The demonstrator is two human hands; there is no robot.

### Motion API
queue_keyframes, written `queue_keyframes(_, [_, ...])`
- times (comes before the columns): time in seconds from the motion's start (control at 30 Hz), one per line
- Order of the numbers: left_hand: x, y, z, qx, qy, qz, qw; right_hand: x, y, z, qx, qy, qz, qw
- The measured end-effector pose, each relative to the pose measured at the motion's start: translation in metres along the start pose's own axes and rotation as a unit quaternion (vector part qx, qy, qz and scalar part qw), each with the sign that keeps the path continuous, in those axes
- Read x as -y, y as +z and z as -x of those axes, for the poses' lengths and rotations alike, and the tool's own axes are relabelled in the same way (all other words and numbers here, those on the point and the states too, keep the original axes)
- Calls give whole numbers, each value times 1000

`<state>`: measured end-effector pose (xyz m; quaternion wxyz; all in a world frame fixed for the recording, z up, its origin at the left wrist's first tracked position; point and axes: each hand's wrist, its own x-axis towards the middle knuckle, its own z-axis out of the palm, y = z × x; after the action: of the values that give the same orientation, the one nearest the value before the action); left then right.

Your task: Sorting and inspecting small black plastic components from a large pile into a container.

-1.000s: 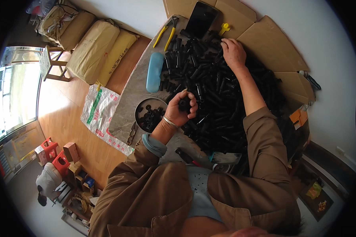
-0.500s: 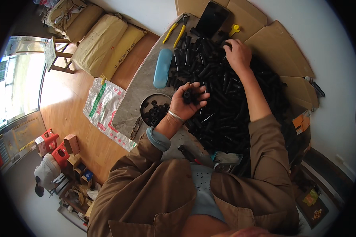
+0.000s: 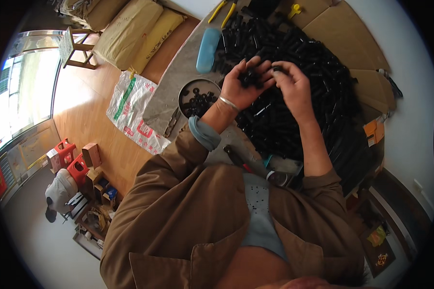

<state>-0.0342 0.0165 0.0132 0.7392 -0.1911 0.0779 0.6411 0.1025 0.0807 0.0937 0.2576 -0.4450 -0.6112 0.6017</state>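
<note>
My left hand is cupped palm up over the near left side of a heap of black tube-shaped parts. Several small black parts lie in its palm under half-curled fingers. Close beside its fingertips is my right hand, pinching one small black piece between thumb and fingers; its exact kind is too small to tell. Left of my left wrist stands a round metal tin containing several small black ring-like parts.
A blue case and yellow-handled pliers lie left of the heap. Cardboard walls its far right side. Dark-handled pliers and a clear tray are by my body. A plastic bag lies on the floor, near large sacks.
My right hand has come back from the far part of the heap to beside my left hand, with a small black piece in its pinch. The whole view has shifted slightly.
</note>
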Motion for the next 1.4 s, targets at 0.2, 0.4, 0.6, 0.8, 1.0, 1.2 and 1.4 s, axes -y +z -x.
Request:
queue_keyframes(0.2, [13, 9, 3, 117, -33, 38, 992, 0, -14, 30, 15, 134, -386, 913])
queue_keyframes(0.4, [32, 29, 15, 90, -45, 67, 993, 1, -2, 53, -62, -84, 103, 989])
queue_keyframes(0.6, [40, 33, 24, 88, -33, 21, 995, 5, 7, 60, -50, -148, 351, 923])
queue_keyframes(0.8, [41, 24, 28, 91, -45, 70, 992, -6, 9, 66, -48, -138, 268, 952])
queue_keyframes(1.0, [40, 29, 34, 72, -55, 88, 992, 4, 14, 69, -72, -193, 290, 935])
queue_keyframes(1.2, [38, 32, 35, 68, -38, 28, 997, 0, 15, 66, -50, -190, 360, 912])
queue_keyframes(1.4, [34, 24, 30, 74, -74, 144, 984, -4, -2, 64, -29, 48, -104, 993])
